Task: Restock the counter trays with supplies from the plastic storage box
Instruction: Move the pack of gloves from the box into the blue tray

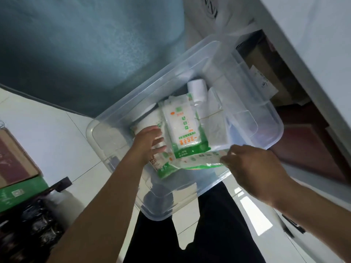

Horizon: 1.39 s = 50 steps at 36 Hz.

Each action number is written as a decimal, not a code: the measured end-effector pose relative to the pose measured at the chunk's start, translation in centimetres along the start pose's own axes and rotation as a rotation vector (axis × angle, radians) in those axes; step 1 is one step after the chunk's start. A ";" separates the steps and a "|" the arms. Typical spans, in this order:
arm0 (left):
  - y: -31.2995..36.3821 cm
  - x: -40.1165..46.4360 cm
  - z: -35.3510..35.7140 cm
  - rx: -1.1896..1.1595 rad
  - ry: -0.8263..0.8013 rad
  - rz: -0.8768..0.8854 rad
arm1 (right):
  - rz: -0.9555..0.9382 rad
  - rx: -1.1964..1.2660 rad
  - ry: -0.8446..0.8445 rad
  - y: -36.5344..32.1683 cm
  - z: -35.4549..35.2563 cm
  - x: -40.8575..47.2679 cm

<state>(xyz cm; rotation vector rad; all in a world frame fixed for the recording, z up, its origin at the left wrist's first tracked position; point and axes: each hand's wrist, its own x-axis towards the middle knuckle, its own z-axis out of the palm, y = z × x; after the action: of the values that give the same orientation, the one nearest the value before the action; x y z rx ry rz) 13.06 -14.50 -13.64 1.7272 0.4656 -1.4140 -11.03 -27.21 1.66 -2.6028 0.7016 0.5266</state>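
Note:
A clear plastic storage box (117,107) stands on the floor below me. Inside lie green-and-white packs: one flat pack (182,126) in the middle, another pack (161,166) under it. A white roll (197,90) and clear plastic bags (218,118) lie farther back. My left hand (150,141) reaches into the box, fingers apart, touching a paper-cup stack (148,120) at the left. My right hand (252,166) pinches the edge of a green-and-white pack (201,160) at the box's near right rim.
A white cabinet (303,44) stands at the right, with cardboard boxes (266,73) on its dark lower shelf. Cardboard and green boxes (17,168) and a black bag (34,224) sit at the left. A blue-grey wall (85,44) is beyond the box. White floor tiles lie around it.

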 end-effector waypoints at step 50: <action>6.7 -31.2 1.9 -0.262 0.137 0.512 | 0.251 0.485 0.686 10.1 -19.1 -7.1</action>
<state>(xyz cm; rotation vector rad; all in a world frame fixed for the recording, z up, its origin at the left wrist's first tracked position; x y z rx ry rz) 7.53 -13.24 17.81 1.5861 0.2413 -0.8359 -17.42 -41.25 18.40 -2.2074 1.1976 -0.4623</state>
